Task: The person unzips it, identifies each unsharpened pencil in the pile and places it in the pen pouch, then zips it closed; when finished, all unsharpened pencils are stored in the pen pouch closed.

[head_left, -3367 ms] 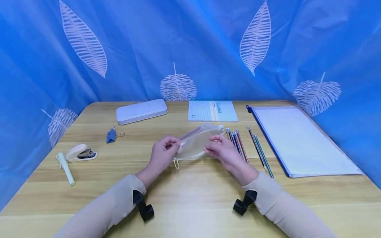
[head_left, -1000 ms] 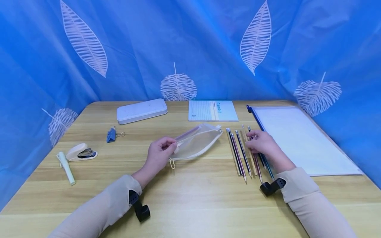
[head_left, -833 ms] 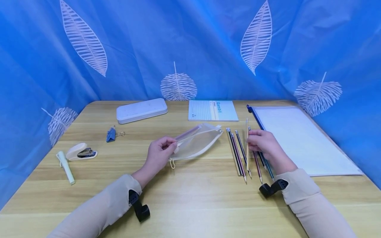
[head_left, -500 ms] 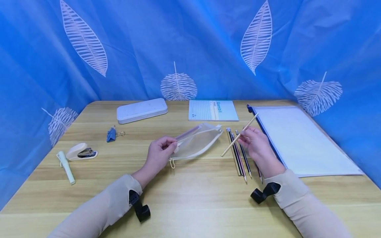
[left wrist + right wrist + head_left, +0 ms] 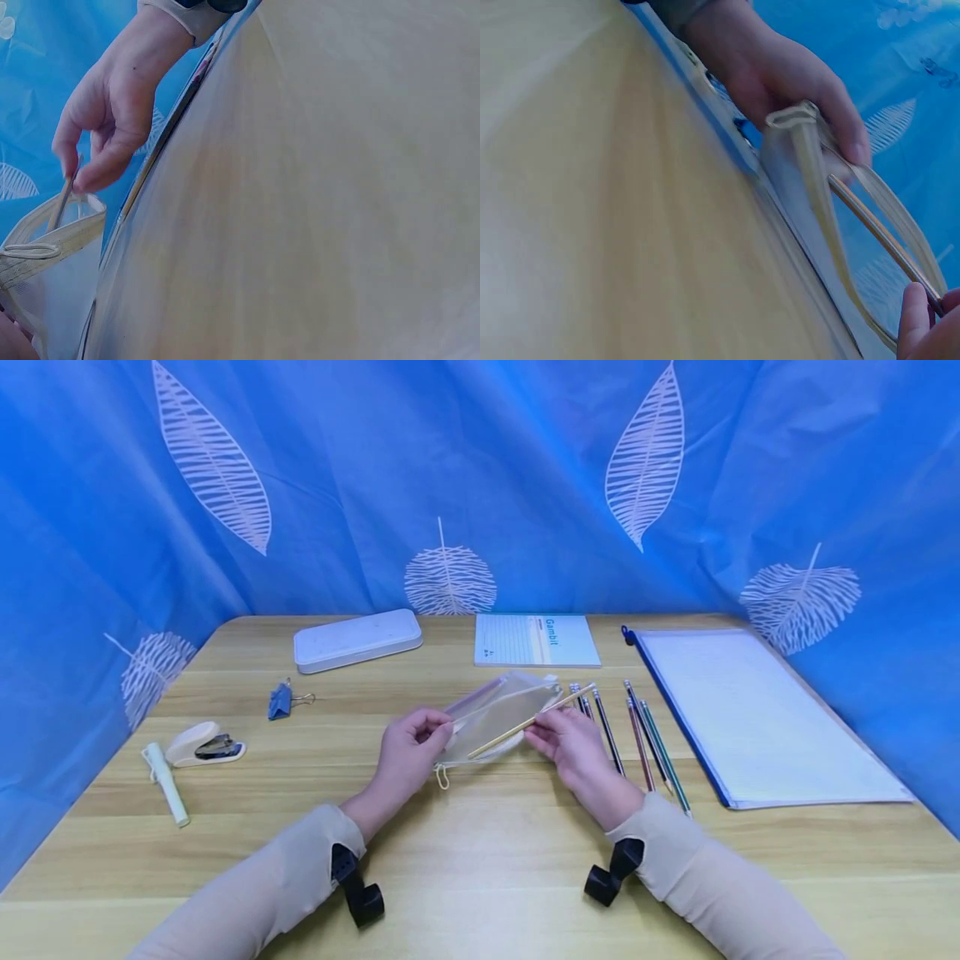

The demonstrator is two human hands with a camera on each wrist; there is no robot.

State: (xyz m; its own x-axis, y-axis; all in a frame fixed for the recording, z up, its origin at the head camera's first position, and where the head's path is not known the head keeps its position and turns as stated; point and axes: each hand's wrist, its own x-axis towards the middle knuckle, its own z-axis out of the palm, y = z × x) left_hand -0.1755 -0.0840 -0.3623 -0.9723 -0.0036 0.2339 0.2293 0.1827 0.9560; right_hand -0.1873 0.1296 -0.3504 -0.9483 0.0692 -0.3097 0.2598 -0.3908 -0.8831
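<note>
"What's the left hand (image 5: pixel 405 752) doing?"

"Pinching the rim of the pouch (image 5: pixel 498 714), whose mouth gapes, midway between the left and right edges of the table (image 5: pixel 480 860)."

"Anything inside?"

"The gold pencil (image 5: pixel 498 740) has its left end in the mouth; anything deeper is hard to make out."

"And the right hand (image 5: pixel 577 756)?"

"Pinching that pencil, and partly hiding some loose pencils (image 5: pixel 609 732) nearer the right edge."

The right hand (image 5: pixel 576 747) is hiding the lower ends of some pencils (image 5: pixel 608 732); the left wrist view is cropping the left hand (image 5: pixel 405 747); beyond both, small print on the notebook (image 5: pixel 517 643) is blurring.
</note>
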